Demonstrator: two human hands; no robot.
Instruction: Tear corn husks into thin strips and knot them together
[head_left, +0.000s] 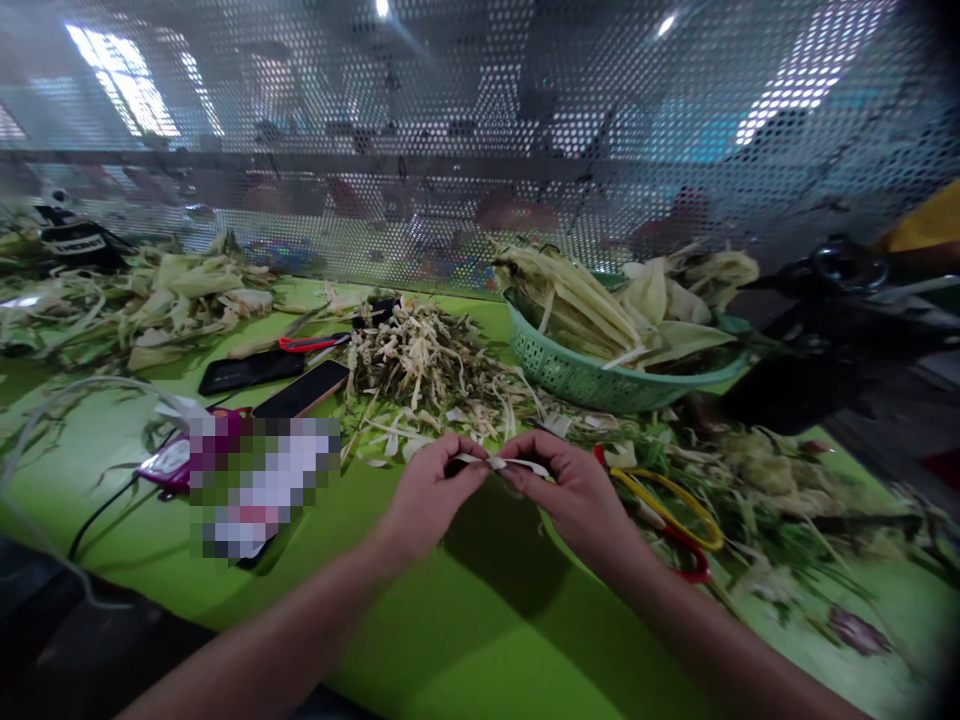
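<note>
My left hand (pixel 444 480) and my right hand (pixel 571 485) meet over the green table, thumb and fingers pinched. Between them they hold a thin pale strip of corn husk (pixel 534 466), one hand on each side of its middle. What looks like a small bunched spot sits between the fingertips, too small to make out fully. Just beyond my hands lies a heap of small knotted husk pieces (pixel 420 355). Close to my right hand are scissors with yellow and red handles (pixel 675 500), their blades partly covered by husk scraps.
A green plastic basket (pixel 592 385) of corn husks stands at the back right. Two phones (pixel 251 372) and red-handled scissors (pixel 315 343) lie left of the heap. More husks (pixel 180 290) cover the far left. A perforated metal screen (pixel 420 150) rises behind the table (pixel 480 620).
</note>
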